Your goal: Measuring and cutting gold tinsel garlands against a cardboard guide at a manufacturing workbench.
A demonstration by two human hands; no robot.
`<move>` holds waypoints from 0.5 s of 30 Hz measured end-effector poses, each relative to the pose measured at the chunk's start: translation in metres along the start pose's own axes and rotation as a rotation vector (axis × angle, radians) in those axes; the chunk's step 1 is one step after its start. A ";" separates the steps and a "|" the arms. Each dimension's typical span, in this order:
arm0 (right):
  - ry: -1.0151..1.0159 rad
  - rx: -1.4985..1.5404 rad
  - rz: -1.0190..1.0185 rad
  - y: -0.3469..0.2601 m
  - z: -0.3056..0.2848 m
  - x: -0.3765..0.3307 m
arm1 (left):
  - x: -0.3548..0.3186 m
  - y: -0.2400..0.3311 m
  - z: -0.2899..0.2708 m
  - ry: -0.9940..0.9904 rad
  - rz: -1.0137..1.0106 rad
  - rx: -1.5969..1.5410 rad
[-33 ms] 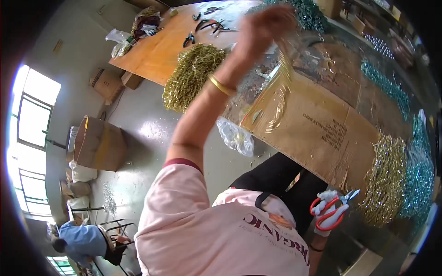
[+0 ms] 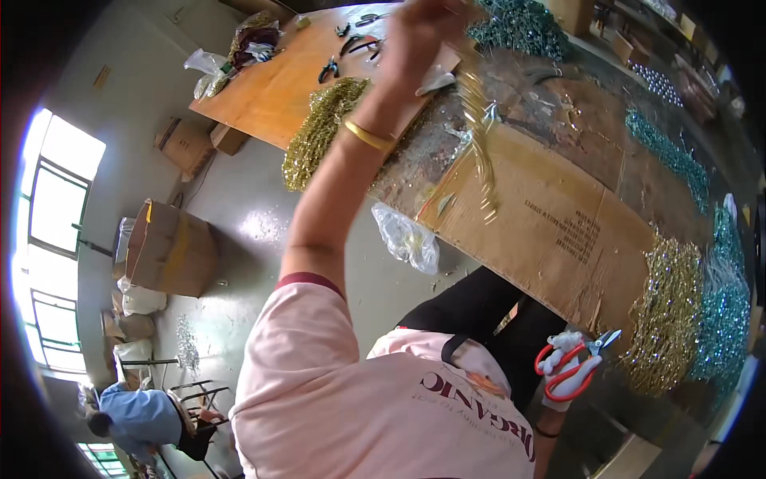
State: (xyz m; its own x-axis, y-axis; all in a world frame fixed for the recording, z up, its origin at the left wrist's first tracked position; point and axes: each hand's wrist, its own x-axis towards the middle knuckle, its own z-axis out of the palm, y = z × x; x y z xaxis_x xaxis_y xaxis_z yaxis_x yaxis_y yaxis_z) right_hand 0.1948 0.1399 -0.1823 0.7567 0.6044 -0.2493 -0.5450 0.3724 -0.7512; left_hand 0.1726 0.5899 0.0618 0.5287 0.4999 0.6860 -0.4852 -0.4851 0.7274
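My left hand (image 2: 427,32) is raised over the far side of the table, its fingers blurred. From it hangs a shiny gold strand (image 2: 479,144), smeared by motion, whose lower end is over the flat cardboard sheet (image 2: 550,195). My right hand (image 2: 560,383), in a white glove, is low beside the table edge. It grips red-handled shears (image 2: 568,371), their blades pointing up and right. Beyond the blades lie a pile of gold strands (image 2: 661,311) and a pile of teal strands (image 2: 722,319). Another gold pile (image 2: 323,132) sits behind my left forearm.
Pliers (image 2: 328,70) and other hand tools lie on the orange tabletop (image 2: 263,88). More teal strands (image 2: 523,32) are heaped at the back. A clear plastic bag (image 2: 407,238) hangs by the table edge. An open carton (image 2: 171,251) stands on the floor; a person in blue (image 2: 144,415) sits at lower left.
My left hand has moved left and slightly up, carrying the gold strand leftward at its top. My right hand and the shears stay nearly in place.
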 end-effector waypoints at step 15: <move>-0.083 -0.012 0.064 0.007 0.002 0.008 | -0.191 -0.059 -0.232 0.864 0.009 0.479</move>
State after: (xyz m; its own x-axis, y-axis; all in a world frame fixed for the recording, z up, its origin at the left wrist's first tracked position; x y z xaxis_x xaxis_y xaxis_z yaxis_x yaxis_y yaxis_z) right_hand 0.1965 0.1482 -0.1883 0.6877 0.6830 -0.2462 -0.5868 0.3232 -0.7424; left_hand -0.0617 0.6896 -0.1092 -0.2562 0.7545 0.6042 -0.0530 -0.6351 0.7706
